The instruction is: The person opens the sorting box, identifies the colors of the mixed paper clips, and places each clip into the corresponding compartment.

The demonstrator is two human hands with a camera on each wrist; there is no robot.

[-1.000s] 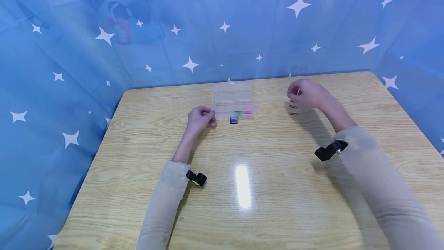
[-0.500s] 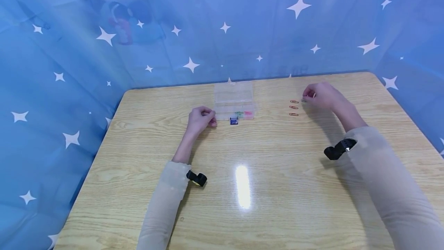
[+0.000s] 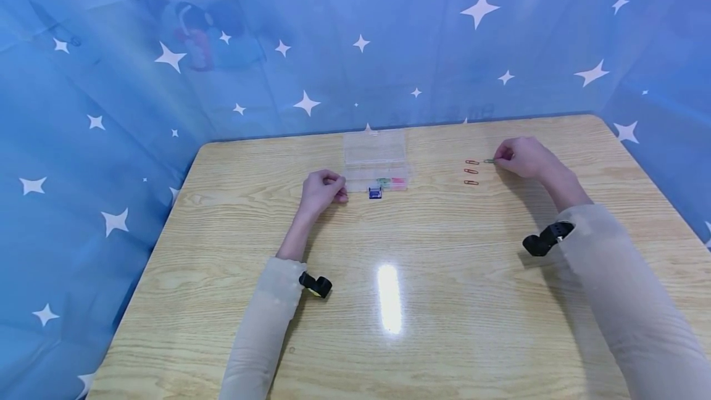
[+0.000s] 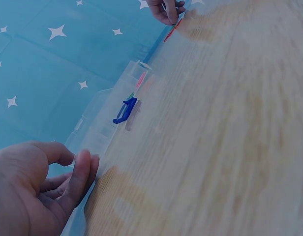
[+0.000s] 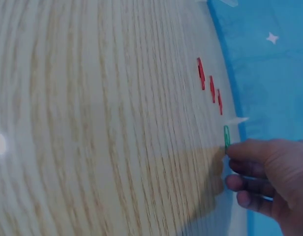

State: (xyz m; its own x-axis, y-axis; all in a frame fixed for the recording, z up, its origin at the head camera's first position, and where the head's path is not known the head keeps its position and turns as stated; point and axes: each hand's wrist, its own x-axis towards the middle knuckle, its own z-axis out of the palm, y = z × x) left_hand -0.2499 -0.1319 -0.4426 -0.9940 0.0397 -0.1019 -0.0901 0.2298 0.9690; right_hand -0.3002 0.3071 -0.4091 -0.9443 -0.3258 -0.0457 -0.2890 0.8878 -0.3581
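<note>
My right hand (image 3: 522,156) pinches one end of a green paper clip (image 5: 227,135) low over the table, and the clip's other end points toward the red ones. Just left of it in the head view, three red paper clips (image 3: 471,171) lie in a column. At the box's left end, my left hand (image 4: 48,184) holds the edge of a clear plastic box (image 3: 374,147) between thumb and fingers. The box's lid lies back, and a blue latch (image 4: 125,110) hangs at its front. Green clips (image 3: 383,182) and pink clips (image 3: 398,182) fill its right compartments.
The wooden table (image 3: 433,239) has its back edge just behind the box and clips. Beyond hangs a blue star-patterned curtain (image 3: 333,66), also along the left and right sides. A bright light reflection (image 3: 389,298) shows on the tabletop.
My right hand has moved right from the topmost red paper clip and slightly toward me, and the green clip now shows at its fingertips. The left hand and box stay in place.
</note>
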